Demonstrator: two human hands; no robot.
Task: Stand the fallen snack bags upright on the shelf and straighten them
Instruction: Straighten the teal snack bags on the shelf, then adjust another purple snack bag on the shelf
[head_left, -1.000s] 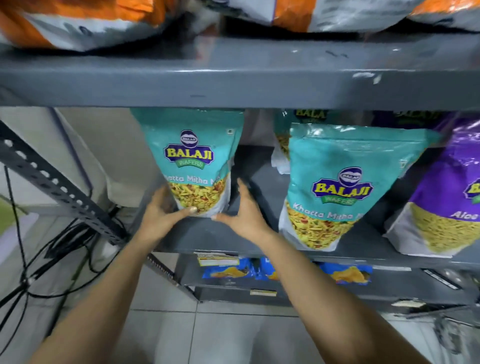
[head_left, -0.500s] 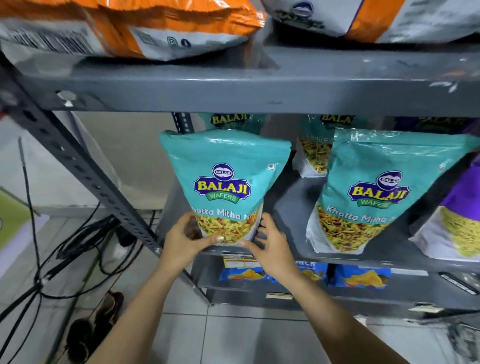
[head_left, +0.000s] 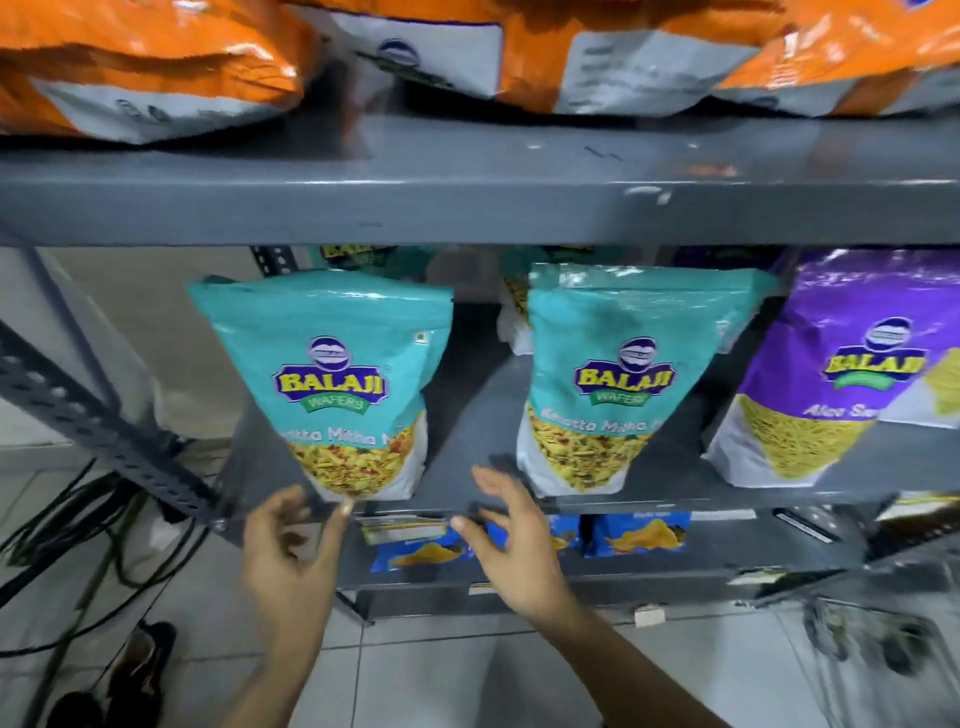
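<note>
A teal Balaji snack bag stands upright at the left front of the grey middle shelf. A second teal bag stands upright to its right, and a purple bag stands further right. My left hand hovers just below the left teal bag with fingers apart, one fingertip near its bottom edge. My right hand is spread open below the shelf's front lip, between the two teal bags, holding nothing. More teal bags show behind, mostly hidden.
Orange and white bags lie on the top shelf. Blue snack packets lie on the lower shelf. A perforated grey brace slants at left. Black cables and shoes are on the tiled floor.
Both hands have let go of the left teal bag's base and drawn back below the shelf edge, fingers spread. The bag stays upright. The camera view has shifted upward and to the right.
</note>
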